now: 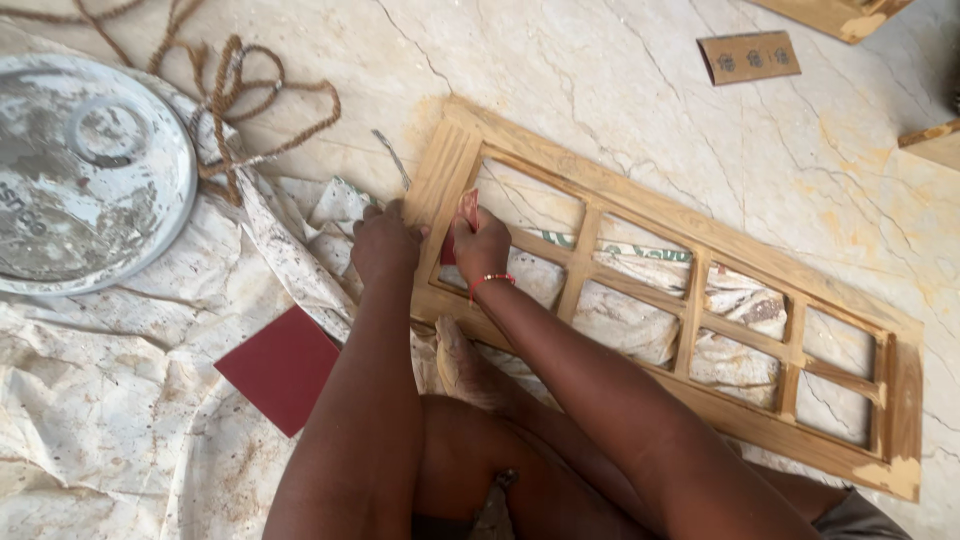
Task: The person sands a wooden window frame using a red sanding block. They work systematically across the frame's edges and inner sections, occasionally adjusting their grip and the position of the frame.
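Note:
A long wooden window frame [690,255] with several open panes lies flat on the marble floor, running from upper left to lower right. My left hand [385,243] presses on the frame's left end rail. My right hand [482,243], with a red bead bracelet at the wrist, is closed on a folded piece of red sandpaper [466,208] held against the inner edge of the leftmost pane. My foot [462,362] rests against the frame's near rail.
A second red sandpaper sheet [282,367] lies on the stained white cloth [120,400] at the left. A round metal lid [85,170] and a coil of rope [245,95] sit at upper left. Small wooden pieces [748,56] lie at upper right.

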